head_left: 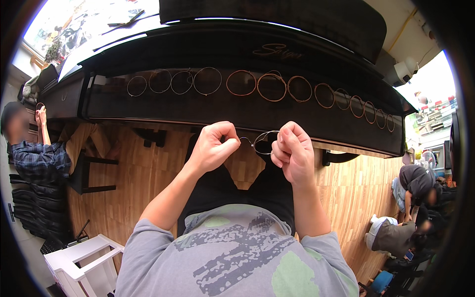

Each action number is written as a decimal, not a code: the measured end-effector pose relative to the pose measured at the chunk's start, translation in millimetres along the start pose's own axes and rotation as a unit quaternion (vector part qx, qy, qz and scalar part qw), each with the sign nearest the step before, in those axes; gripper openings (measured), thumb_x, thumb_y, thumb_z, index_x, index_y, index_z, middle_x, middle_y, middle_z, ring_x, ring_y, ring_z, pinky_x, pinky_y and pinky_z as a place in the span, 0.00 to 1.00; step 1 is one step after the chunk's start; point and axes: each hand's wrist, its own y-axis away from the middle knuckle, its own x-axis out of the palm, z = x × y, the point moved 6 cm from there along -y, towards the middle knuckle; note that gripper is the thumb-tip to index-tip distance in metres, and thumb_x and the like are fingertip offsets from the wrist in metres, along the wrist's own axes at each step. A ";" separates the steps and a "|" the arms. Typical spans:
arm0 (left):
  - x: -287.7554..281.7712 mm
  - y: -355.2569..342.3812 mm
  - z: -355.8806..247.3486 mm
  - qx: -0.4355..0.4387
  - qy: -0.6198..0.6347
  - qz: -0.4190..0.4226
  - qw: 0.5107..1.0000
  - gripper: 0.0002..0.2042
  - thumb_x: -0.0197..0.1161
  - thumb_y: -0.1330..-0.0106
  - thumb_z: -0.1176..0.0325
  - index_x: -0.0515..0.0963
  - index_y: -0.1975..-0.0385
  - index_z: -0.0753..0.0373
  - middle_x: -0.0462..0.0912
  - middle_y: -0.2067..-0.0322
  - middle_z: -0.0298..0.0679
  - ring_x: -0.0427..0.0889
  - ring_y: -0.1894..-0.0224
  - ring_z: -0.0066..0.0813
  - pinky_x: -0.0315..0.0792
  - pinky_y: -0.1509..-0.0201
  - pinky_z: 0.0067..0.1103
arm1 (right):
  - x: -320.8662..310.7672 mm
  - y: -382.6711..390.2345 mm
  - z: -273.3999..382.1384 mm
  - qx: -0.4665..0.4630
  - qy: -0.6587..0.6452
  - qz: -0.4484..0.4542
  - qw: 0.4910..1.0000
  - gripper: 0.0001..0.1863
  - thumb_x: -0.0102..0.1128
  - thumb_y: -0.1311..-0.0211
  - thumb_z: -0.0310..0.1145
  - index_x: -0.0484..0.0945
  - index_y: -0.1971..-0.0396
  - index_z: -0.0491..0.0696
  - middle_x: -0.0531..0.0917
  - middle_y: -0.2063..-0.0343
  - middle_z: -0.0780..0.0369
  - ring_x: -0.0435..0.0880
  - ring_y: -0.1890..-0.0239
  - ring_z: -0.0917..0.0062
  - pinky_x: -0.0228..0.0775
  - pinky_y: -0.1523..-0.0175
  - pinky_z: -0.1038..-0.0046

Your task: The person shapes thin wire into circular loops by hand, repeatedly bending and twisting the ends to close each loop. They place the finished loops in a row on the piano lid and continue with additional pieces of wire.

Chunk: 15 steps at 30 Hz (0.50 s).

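My left hand (pixel 216 147) pinches one free end of a thin coiled metal string (pixel 255 145), its fingers curled closed. The loop of that coil hangs from my right hand (pixel 296 152), whose thumb and fingers are pressed together on it. A short bent stretch of wire runs between the two hands. Both hands are held just in front of the lid edge of a black piano (pixel 163 110). On the lid lie several silver string coils (pixel 194 81) at the left and several copper-coloured string coils (pixel 226 82) toward the right, in one row.
A person in a plaid shirt (pixel 37 157) sits at the far left near a black stool (pixel 94 174). A white wooden stool (pixel 81 257) stands at lower left. Two people bend low at the right. Wooden floor (pixel 133 168) lies below.
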 end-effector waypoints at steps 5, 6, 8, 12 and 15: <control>-16.0 -2.9 -5.8 0.066 -0.107 -0.053 0.991 0.03 0.57 0.53 0.79 0.71 0.84 0.67 0.69 0.84 0.32 0.64 0.81 0.15 0.57 0.78 0.17 | 0.4 2.4 -4.8 0.092 -0.049 0.000 0.995 0.11 0.51 0.30 0.34 0.67 0.75 0.51 0.57 0.88 0.75 0.50 0.89 0.91 0.46 0.86 0.85; -19.0 -3.6 -8.1 0.070 -0.127 -0.060 0.988 0.03 0.56 0.54 0.79 0.71 0.84 0.67 0.69 0.84 0.33 0.64 0.81 0.17 0.58 0.78 0.18 | 0.1 3.1 -5.9 0.104 -0.051 -0.001 0.993 0.11 0.51 0.31 0.34 0.67 0.75 0.51 0.57 0.88 0.75 0.50 0.89 0.92 0.46 0.86 0.85; -24.6 -4.2 -16.9 0.077 -0.169 -0.075 0.980 0.02 0.56 0.56 0.78 0.70 0.85 0.67 0.69 0.84 0.35 0.64 0.81 0.20 0.58 0.78 0.20 | -1.4 3.4 -7.4 0.110 -0.041 -0.005 0.993 0.11 0.51 0.31 0.34 0.67 0.75 0.51 0.57 0.88 0.75 0.50 0.89 0.92 0.45 0.86 0.85; -31.3 -0.8 -32.2 0.133 -0.293 -0.098 0.942 0.03 0.55 0.57 0.78 0.69 0.87 0.67 0.66 0.85 0.35 0.65 0.82 0.21 0.58 0.78 0.21 | -7.4 1.2 -5.6 0.061 0.058 -0.023 0.996 0.11 0.55 0.33 0.33 0.70 0.76 0.50 0.61 0.87 0.75 0.54 0.89 0.93 0.45 0.85 0.85; -31.4 3.3 -27.5 0.087 -0.271 -0.079 0.955 0.03 0.55 0.55 0.78 0.70 0.86 0.66 0.67 0.85 0.34 0.66 0.81 0.19 0.59 0.77 0.20 | -9.8 1.5 3.7 -0.047 0.232 -0.040 0.971 0.10 0.59 0.36 0.30 0.72 0.77 0.47 0.67 0.86 0.74 0.57 0.87 0.93 0.48 0.84 0.84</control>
